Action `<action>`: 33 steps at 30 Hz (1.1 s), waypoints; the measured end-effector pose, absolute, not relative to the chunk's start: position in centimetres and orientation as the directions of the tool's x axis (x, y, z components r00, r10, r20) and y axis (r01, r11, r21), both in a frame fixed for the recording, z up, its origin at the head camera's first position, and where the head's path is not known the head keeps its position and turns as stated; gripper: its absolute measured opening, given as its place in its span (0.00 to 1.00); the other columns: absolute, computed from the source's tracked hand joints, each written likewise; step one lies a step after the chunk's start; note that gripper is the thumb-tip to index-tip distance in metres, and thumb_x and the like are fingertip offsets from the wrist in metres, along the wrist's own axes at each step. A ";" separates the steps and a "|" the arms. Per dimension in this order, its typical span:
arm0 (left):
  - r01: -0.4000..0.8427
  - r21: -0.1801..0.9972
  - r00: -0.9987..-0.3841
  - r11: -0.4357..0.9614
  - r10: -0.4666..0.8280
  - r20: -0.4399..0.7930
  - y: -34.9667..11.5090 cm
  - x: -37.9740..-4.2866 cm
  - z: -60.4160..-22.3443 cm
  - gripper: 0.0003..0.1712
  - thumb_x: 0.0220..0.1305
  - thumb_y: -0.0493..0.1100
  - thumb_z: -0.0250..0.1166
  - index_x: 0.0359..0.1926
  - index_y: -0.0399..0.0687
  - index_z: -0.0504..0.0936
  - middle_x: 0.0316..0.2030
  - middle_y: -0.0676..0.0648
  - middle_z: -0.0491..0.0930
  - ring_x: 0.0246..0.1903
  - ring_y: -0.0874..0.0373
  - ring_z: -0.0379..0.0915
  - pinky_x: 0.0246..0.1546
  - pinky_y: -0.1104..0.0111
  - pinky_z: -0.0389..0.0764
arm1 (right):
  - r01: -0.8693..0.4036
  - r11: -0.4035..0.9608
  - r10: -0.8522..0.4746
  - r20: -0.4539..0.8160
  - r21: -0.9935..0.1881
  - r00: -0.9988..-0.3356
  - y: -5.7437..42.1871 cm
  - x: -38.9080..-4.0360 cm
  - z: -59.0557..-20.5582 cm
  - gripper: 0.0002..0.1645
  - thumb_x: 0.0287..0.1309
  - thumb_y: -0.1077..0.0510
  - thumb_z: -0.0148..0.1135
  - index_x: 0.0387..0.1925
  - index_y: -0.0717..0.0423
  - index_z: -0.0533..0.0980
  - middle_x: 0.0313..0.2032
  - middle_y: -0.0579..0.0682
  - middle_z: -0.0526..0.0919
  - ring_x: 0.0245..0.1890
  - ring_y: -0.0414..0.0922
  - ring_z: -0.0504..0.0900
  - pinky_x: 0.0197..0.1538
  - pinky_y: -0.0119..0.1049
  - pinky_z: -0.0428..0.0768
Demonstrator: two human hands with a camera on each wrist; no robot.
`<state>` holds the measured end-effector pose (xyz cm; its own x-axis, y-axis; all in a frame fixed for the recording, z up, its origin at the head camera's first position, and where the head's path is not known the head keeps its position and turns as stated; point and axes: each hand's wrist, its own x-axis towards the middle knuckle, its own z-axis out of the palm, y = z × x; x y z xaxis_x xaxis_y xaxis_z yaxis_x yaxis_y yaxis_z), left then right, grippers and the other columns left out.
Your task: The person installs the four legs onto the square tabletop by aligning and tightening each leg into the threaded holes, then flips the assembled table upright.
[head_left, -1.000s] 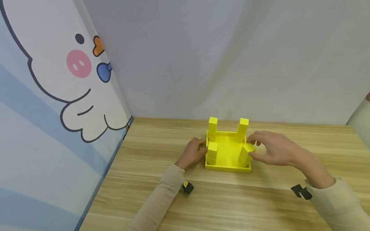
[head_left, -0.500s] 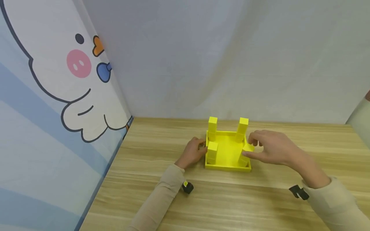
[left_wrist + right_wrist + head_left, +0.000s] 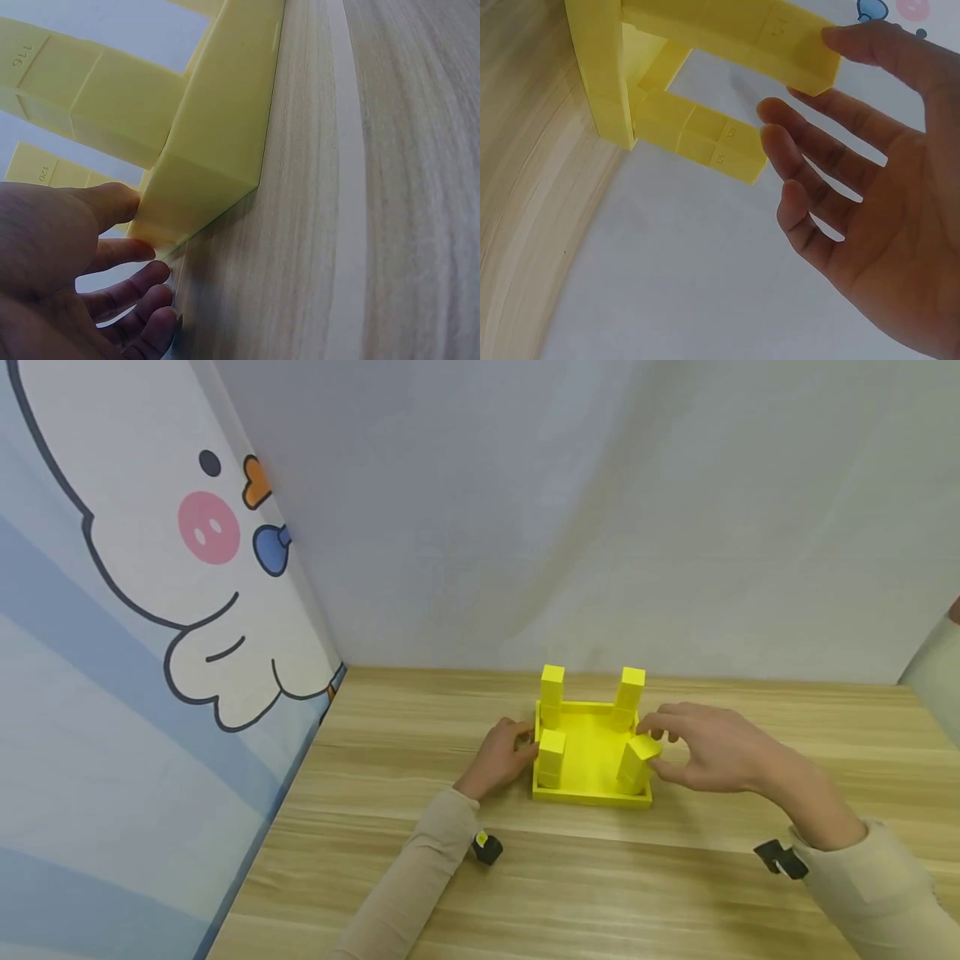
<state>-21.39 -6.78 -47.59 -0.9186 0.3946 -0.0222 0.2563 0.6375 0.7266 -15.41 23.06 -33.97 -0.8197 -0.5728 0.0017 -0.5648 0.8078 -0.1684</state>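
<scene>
A shallow yellow tray lies on the table with a column of stacked yellow blocks at each corner. My right hand pinches the top block of the near right column between thumb and index finger. That block sits turned at an angle to the blocks below; the right wrist view shows raised digits on the column. My left hand rests beside the tray's left wall, thumb and index fingertips touching it. In the left wrist view its other fingers are loosely bent and hold nothing.
The near left column, far left column and far right column stand upright. Wood-grain table surrounds the tray. A pale curtain hangs behind, and a cartoon-printed cloth borders the left.
My right thumb moved left across the near right column's top block, then back right. The top block's facing shifted with it. My left hand and the tray stayed in place.
</scene>
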 end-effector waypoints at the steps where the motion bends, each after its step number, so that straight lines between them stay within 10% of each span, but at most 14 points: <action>1: 0.257 0.728 -0.918 0.636 0.396 -0.021 -6.8 -21.4 -47.6 0.24 0.74 0.42 0.60 0.67 0.37 0.76 0.50 0.37 0.78 0.40 0.54 0.70 0.45 0.64 0.74 | -0.564 0.809 -0.570 0.011 -0.165 -0.821 23.1 -15.4 -34.0 0.18 0.58 0.48 0.71 0.49 0.45 0.81 0.43 0.41 0.84 0.41 0.40 0.82 0.42 0.40 0.80; 10: 0.268 0.722 -0.918 0.638 0.396 -0.009 -6.8 -21.3 -47.6 0.24 0.74 0.42 0.60 0.67 0.37 0.76 0.50 0.37 0.79 0.42 0.52 0.71 0.46 0.63 0.75 | -0.531 0.835 -0.534 0.019 -0.143 -0.845 22.7 -15.6 -34.1 0.16 0.57 0.41 0.73 0.33 0.43 0.77 0.31 0.39 0.79 0.33 0.36 0.76 0.37 0.36 0.76; 33: 0.269 0.717 -0.922 0.643 0.388 -0.001 -6.4 -21.5 -47.5 0.24 0.73 0.41 0.60 0.66 0.38 0.77 0.47 0.37 0.79 0.39 0.54 0.67 0.43 0.65 0.71 | -0.524 0.839 -0.527 0.020 -0.148 -0.850 23.7 -16.3 -35.3 0.19 0.62 0.36 0.67 0.36 0.45 0.76 0.32 0.41 0.80 0.32 0.36 0.74 0.38 0.35 0.75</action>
